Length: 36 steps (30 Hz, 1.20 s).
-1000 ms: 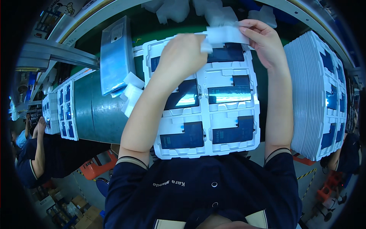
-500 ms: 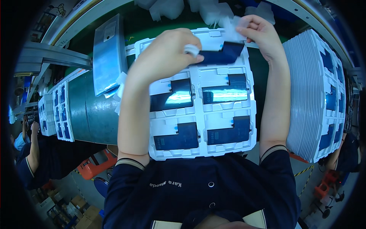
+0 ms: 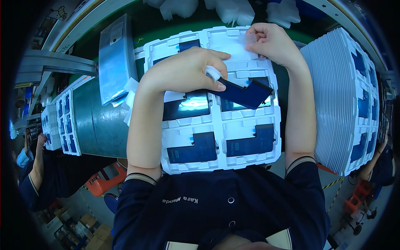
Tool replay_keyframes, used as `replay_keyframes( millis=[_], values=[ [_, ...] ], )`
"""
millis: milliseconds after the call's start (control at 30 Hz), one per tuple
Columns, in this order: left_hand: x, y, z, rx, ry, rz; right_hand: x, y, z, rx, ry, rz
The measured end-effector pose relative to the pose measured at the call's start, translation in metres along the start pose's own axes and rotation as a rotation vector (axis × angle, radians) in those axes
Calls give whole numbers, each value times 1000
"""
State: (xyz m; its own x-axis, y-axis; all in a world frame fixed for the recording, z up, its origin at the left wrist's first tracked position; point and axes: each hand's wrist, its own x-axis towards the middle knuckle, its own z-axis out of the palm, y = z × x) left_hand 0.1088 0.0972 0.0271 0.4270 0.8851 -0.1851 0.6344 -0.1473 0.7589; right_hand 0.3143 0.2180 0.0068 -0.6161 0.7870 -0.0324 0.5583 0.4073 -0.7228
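My left hand [image 3: 189, 71] grips a flat, L-shaped black battery [image 3: 241, 95] between thumb and fingers, with a small white folded pad [image 3: 213, 73] also caught in the grip. The battery is tilted above the middle right pocket of a white plastic tray [image 3: 218, 154], partly covering the battery below. My right hand [image 3: 273, 45] is closed in a pinch at the upper right pocket, holding the edge of a thin translucent sheet [image 3: 250, 39] that lies over it. Similar batteries, such as the lower right one [image 3: 250, 141], rest in the other pockets; my left hand partly hides the upper left one.
A tall stack of white trays [image 3: 333, 104] stands to the right. Clear plastic bags [image 3: 115, 62] lie to the left on the green bench [image 3: 102, 131]. White foam sheets [image 3: 231, 11] are piled at the back. Other people work at both sides.
The battery in my left hand has moved toward me, from the upper right pocket to over the middle right one. My right hand has lowered the sheet into the upper right pocket.
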Motion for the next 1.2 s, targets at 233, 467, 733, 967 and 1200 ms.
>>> replay_keyframes(
  millis=[233, 467, 733, 967, 1200],
  values=[
    [4, -13, 1, -75, 218, 21, 0, 12, 0, -224, 181, -159],
    [34, -17, 15, -24, 484, -238, 8, 31, -20, 155, 219, -12],
    [36, -18, 20, 193, 521, -225, 9, 33, -15, 75, -2, -114],
    [29, -10, 24, 328, 807, 26, 8, 37, -4, -243, 234, -190],
    [-11, 44, 42, -1298, 807, 280, -61, -33, -1, 585, -7, -116]
  ],
)
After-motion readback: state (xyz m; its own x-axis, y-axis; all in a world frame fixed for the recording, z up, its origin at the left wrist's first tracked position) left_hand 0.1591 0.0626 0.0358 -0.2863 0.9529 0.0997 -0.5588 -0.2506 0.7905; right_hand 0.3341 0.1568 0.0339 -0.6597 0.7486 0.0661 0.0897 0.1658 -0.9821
